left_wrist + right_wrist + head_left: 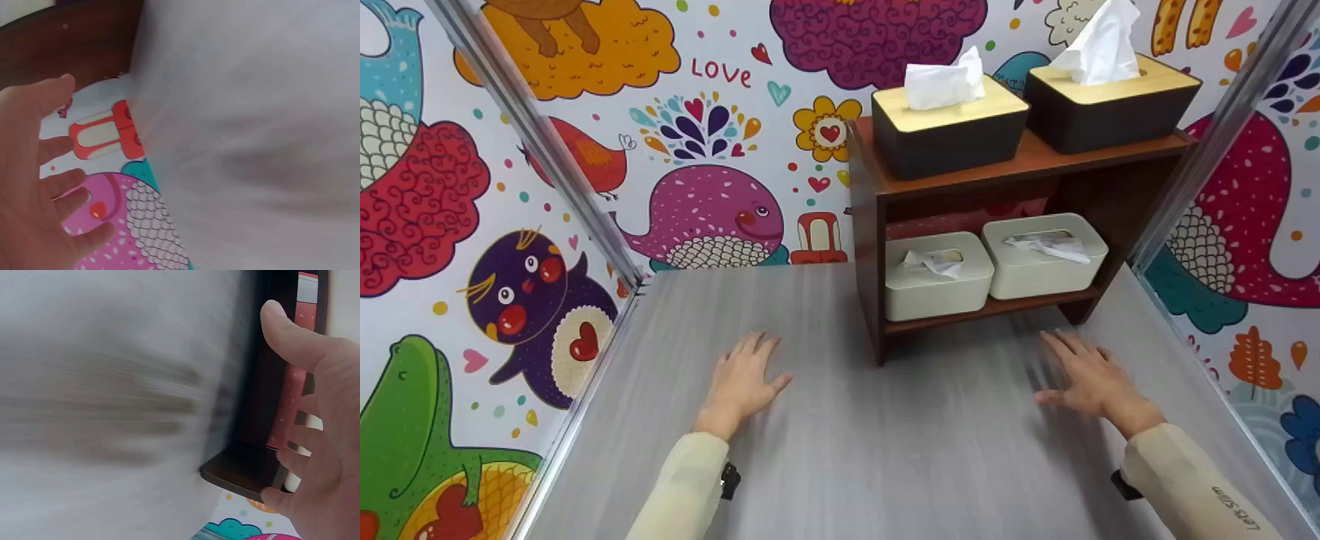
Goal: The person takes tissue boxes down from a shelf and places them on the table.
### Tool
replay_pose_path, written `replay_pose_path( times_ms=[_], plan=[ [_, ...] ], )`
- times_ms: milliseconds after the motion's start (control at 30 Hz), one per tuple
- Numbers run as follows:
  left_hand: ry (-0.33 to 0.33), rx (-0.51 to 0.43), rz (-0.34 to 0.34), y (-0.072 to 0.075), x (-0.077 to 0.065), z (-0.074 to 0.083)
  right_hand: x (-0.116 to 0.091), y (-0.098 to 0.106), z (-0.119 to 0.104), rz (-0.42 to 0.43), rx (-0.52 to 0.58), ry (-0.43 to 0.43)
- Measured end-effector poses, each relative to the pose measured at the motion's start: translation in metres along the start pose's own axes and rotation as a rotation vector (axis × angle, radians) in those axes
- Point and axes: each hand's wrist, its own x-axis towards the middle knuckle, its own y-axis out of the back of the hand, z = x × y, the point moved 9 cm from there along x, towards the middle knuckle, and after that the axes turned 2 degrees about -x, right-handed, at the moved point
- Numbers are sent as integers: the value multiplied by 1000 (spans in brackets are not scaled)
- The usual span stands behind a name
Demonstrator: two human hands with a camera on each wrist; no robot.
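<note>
Head view shows tissues (947,84) in two black boxes (952,141) atop and two cream boxes (936,291) inside the shelf (865,240); left wrist, spread, empty left hand (22,197), shelf far and right; right wrist, spread, empty right hand (333,433), shelf just beyond.

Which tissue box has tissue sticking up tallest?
The right black rectangular box with a wooden lid, atop the brown shelf: its white tissue stands tallest. The left black box has a shorter one; both cream boxes, low ones.

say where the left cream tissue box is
In the head view, the left cream tissue box sits right of centre, on the lower shelf of the brown rack, beside the right cream tissue box.
</note>
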Motion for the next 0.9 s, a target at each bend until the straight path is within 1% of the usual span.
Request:
replay_pose_path(
  times_ms=[167,333,433,633,767,900],
  plan=[
    [-27,-10,-6,9,5,15,2,10,-8,-20,-10,28],
    [-50,-50,6,19,12,33,4,17,-11,-58,12,22],
    [-59,-70,11,26,18,45,4,20,-12,-70,4,20],
    [-73,-109,11,42,33,73,6,28,-21,-65,-29,32],
    [-83,-127,12,55,40,94,10,31,-28,-73,-32,31],
    [-108,-138,12,70,45,117,11,34,-30,-81,-39,23]
  ],
)
